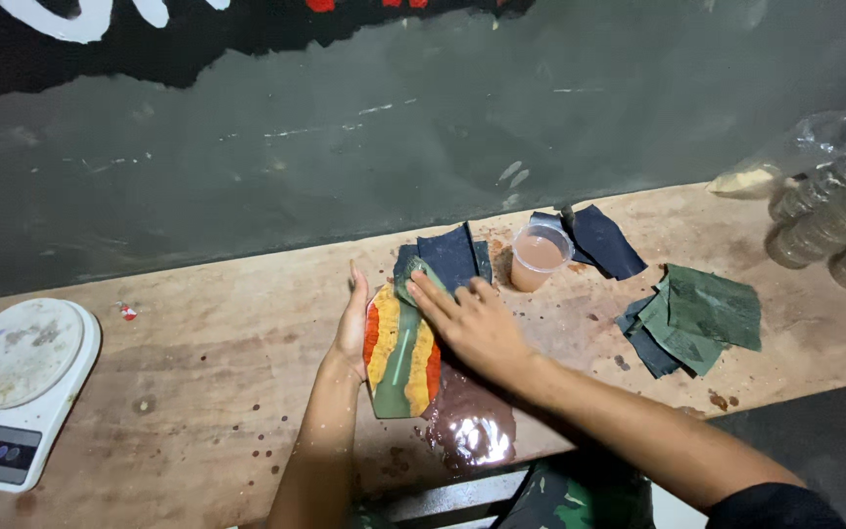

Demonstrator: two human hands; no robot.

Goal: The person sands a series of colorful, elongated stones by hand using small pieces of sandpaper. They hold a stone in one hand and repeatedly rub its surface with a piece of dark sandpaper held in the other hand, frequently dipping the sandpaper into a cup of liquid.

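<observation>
A flat, shield-shaped piece (401,358) with red, yellow and green bands lies on the wooden bench (198,392). My left hand (352,323) rests flat against its left edge and steadies it. My right hand (469,323) presses a small folded piece of dark green sandpaper (411,277) onto the top end of the piece, fingers stretched over it. A puddle of brown muddy water (470,421) spreads on the bench below my right wrist.
A plastic cup of brownish water (539,257) stands behind my right hand, among dark blue sandpaper sheets (452,253). Green and grey sheets (697,315) lie right. A white kitchen scale (17,387) sits far left. Stacked containers (834,220) stand at the right edge.
</observation>
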